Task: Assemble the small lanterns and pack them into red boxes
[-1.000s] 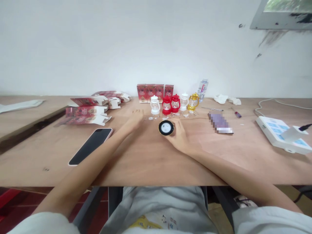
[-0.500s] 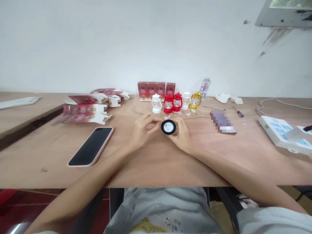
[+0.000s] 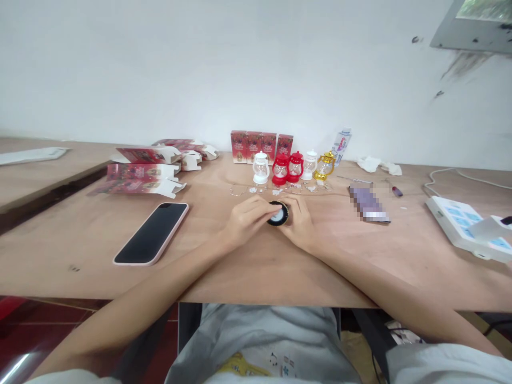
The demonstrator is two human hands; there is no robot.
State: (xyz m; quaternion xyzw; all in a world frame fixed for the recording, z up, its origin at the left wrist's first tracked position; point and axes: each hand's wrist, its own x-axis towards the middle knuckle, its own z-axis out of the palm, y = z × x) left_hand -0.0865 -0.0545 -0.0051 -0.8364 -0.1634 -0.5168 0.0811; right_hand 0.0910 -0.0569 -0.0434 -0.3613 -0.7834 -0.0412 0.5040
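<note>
My right hand point(image 3: 299, 221) is wrapped round a small round object, probably a mini lantern point(image 3: 279, 218), with its underside facing me. That underside has a black ring, a gold edge and a white disc in the middle. My left hand point(image 3: 248, 217) is closed, its fingertips pressed together on the white disc and covering part of it. Whether they pinch something small is hidden. Just beyond my hands stand a white lantern point(image 3: 261, 168), a red lantern point(image 3: 280, 169), a second red lantern point(image 3: 295, 167), another white lantern point(image 3: 309, 166) and a gold lantern point(image 3: 325, 166).
Small metal bits point(image 3: 277, 192) lie before the lanterns. Red boxes point(image 3: 253, 147) stand behind; flattened cartons point(image 3: 140, 178) lie left. A phone point(image 3: 152, 234) is near my left forearm. To the right are a blurred-out phone-like object point(image 3: 368, 202) and a power strip point(image 3: 460, 224).
My left fingers have moved right, from beside the lantern's rim onto its white disc. My right hand keeps its hold. The view has shifted slightly.
</note>
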